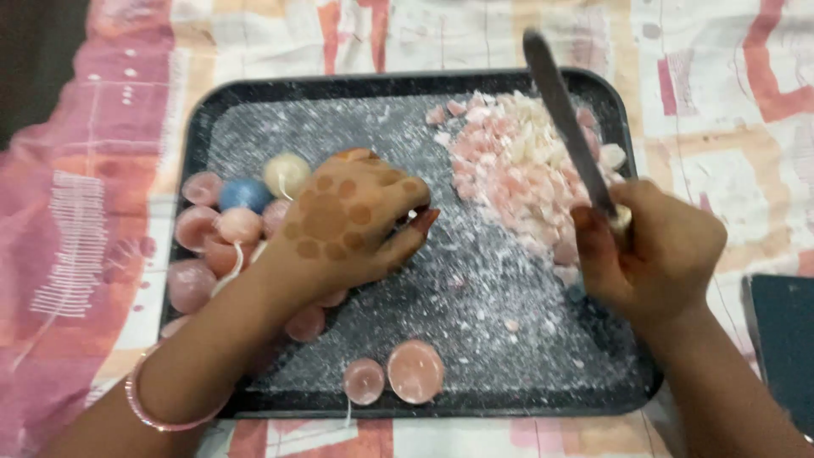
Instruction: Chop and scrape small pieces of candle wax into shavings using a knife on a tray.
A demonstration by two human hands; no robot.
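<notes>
Landmark: a black rectangular tray (212,110) lying on a patterned cloth (729,93) of pink, red and cream.

Left hand (352,225): palm down over the tray's left-centre, its back marked with brown dots. The fingers are curled downward and clenched around something beneath them; what they enclose is hidden by the hand itself, so the grasped item cannot be identified. A pink bangle (148,407) sits on that wrist, at the tray's near left corner.

Right hand (657,254): over the tray's right side, fingers closed tightly around the handle of a knife (566,119). The blade points up and away from the hand, tilted to the left, its length passing above the heap at the tray's far right.

Chopped wax pieces (509,170): a heap of small pink and white chunks in the tray's far right quarter, just left of the blade. Fine white crumbs are scattered across the tray floor around it.

Round candles (208,229): a cluster along the tray's left wall, mostly pink, touching one another, with a blue candle (244,193) and a cream candle (287,174) at its far end. White wicks trail from several. Two pink tealight candles (398,373) lie side by side at the tray's near edge.

A dark flat object (784,339) lies on the cloth right of the tray, partly cut off.
</notes>
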